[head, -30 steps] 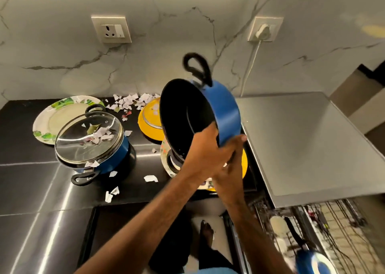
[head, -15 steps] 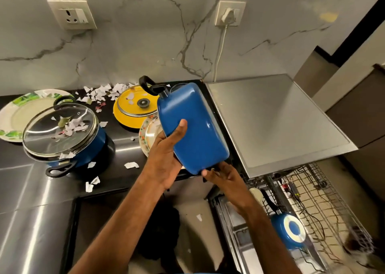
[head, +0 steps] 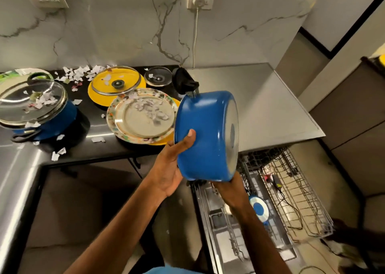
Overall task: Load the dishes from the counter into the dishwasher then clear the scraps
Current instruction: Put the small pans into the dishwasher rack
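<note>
Now the blue pot (head: 206, 136) is off the bench (head: 100, 151) and hangs over the open dishwasher (head: 218, 221), just above the near corner of its pulled-out rack (head: 302, 201). 1 second ago it was held over the plates with its black mouth turned to me. Since then it has swung to my right and rolled over, so I look at its blue wall, with the base facing right and 1 black handle (head: 184, 82) pointing up.

The left grip (head: 169, 169) is on the pot's left side, thumb flat against the wall and palm toward me. The fingers are gone behind the rim, so I read it as clasping that rim. The right grip (head: 230, 190) sits under the pot's lowest edge and seems to take its weight. Its fingers are hidden by the pot, so I cannot tell how far they are closed or whether they have the lower handle.

I judge the carry of this 1 dish nearly done. The pot needs only lowering into the rack, clear of the blue pan (head: 259, 209) already lying inside.

Plenty is left on the bench:
- a floral plate (head: 111, 117) heaped with paper scraps (head: 150, 111)
- a yellow plate (head: 93, 92) under a glass lid
- a lidded pot (head: 52, 126)
- more scraps loose around them
</note>
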The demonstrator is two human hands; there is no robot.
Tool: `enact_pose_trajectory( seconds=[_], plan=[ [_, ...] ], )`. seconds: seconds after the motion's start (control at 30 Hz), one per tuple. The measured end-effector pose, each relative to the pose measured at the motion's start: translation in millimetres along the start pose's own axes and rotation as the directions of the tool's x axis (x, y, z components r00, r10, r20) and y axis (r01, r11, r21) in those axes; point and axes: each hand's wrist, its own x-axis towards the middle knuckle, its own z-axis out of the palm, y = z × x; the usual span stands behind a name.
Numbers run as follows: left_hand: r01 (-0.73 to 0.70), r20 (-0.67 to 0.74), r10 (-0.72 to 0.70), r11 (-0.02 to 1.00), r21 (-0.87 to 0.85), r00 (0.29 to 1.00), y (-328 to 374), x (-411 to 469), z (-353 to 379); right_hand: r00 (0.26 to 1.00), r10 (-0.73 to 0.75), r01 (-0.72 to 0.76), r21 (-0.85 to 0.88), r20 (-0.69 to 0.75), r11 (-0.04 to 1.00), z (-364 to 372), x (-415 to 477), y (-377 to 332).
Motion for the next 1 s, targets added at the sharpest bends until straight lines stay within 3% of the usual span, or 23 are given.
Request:
enact_pose_trajectory(
  seconds=[0.17, 0.37, 0.63, 1.0],
  plan=[
    [0.006, -0.052, 0.001, 0.991, 0.131, 0.999, -47.7, -16.7, 30.6, 0.998, -0.022, 0.028, 0.118, -0.050, 0.993, -45.2, -26.1, 29.3],
    [-0.022, -0.071, 0.046, 0.948, 0.319, 0.996, -77.7, -43.6, 54.2, 0.990, 0.020, -0.024, -0.028, -0.141, 0.999, -79.2, -57.8, 56.2],
    [-0.106, 0.017, 0.114, 0.845, 0.523, 0.993, -101.1, -76.5, 62.9, 0.962, 0.052, -0.081, -0.099, -0.268, 0.992, -112.8, -98.4, 76.6],
    [-0.205, 0.044, 0.275, 0.592, 0.779, 0.960, -183.4, -138.0, 76.0, 0.917, -0.096, 0.046, -0.136, -0.387, 0.990, -156.1, -192.7, 78.4]
  ],
)
